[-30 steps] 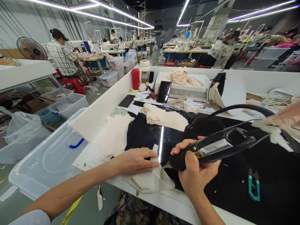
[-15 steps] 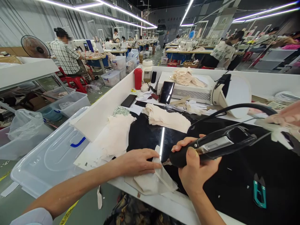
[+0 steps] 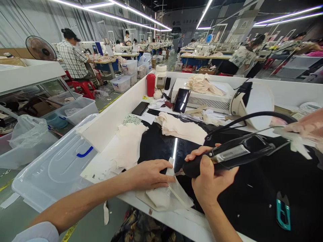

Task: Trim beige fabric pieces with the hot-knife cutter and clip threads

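hardly changed since a second ago, so seemingly mid-step: steadying pale fabric (image 3: pixel 161 198) at near edge of white worktable (image 3: pixel 176 222) under loose-fingered left hand (image 3: pixel 151 174), clenching black corded handheld tool (image 3: pixel 228 155) in right hand (image 3: pixel 210 185).

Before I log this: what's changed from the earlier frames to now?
Little. The view has swung slightly, so things on the table appear further right and lower. Against the pale cloth, the black tool in the right hand's grip seems to have edged left and forward. Nothing grabbed or released. Unchanged: left hand on the cloth; cloth stack and teal snips lying on the table.
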Demonstrator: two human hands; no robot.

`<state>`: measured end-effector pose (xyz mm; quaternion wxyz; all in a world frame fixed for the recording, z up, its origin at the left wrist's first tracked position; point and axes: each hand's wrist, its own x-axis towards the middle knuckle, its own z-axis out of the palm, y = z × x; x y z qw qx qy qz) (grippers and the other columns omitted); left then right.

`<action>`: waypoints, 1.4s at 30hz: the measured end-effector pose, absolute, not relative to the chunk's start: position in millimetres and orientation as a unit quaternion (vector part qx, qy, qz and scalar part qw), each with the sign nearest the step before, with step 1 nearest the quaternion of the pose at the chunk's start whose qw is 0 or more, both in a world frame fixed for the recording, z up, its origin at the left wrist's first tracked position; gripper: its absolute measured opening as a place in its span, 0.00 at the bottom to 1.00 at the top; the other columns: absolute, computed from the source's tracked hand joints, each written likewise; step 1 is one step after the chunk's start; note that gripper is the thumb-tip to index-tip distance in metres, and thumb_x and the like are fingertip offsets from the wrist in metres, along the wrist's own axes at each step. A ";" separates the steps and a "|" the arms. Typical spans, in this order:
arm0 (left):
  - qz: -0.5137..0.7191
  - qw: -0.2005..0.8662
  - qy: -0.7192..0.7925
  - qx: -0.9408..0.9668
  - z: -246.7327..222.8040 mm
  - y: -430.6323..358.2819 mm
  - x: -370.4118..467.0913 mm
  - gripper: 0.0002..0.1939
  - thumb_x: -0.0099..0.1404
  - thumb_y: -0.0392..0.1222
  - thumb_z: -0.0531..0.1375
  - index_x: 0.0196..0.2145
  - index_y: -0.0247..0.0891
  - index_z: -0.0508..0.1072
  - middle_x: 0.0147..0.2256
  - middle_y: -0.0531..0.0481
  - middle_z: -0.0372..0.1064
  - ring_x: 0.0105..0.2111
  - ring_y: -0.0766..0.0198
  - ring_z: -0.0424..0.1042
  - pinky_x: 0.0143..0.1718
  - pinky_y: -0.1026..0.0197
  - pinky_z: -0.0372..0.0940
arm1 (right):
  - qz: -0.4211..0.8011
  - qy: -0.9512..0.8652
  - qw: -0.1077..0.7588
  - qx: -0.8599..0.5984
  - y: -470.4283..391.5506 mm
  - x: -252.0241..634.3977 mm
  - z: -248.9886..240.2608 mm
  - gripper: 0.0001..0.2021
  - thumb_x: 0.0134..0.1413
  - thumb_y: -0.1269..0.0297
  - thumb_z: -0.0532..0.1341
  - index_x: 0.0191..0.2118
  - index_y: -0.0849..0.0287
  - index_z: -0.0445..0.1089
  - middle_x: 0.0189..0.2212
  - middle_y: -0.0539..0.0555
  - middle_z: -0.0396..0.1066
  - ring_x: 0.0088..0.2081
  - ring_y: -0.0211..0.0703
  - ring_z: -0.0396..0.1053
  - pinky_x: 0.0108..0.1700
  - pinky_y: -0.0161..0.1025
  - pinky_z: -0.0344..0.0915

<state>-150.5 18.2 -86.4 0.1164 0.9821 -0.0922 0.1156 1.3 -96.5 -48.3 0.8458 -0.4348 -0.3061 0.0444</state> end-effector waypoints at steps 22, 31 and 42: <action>0.109 0.113 -0.084 0.984 -83.6 15.6 -148.7 0.15 0.77 0.47 0.56 0.57 0.43 0.76 0.59 0.36 0.66 0.60 0.51 0.69 0.59 0.52 0.68 | 0.013 -0.317 0.853 -0.414 -83.5 10.2 -47.6 0.18 0.58 0.65 0.68 0.50 0.49 0.63 0.31 0.43 0.73 0.26 0.37 0.71 0.29 0.40 0.73; 0.095 0.138 -0.077 0.983 -84.1 17.5 -149.9 0.17 0.78 0.45 0.56 0.58 0.40 0.75 0.62 0.34 0.64 0.61 0.47 0.67 0.60 0.48 0.68 | 0.031 -0.335 0.840 -0.426 -80.1 9.4 -49.6 0.13 0.62 0.65 0.66 0.47 0.50 0.62 0.32 0.43 0.72 0.26 0.37 0.70 0.30 0.40 0.71; 0.154 0.172 -0.007 0.973 -73.3 -1.0 -140.9 0.10 0.78 0.38 0.54 0.50 0.37 0.75 0.56 0.39 0.69 0.57 0.55 0.70 0.61 0.53 0.67 | 0.016 -0.340 0.751 -0.565 -138.5 53.8 -28.1 0.16 0.59 0.54 0.67 0.46 0.49 0.61 0.39 0.49 0.74 0.35 0.44 0.75 0.44 0.46 0.73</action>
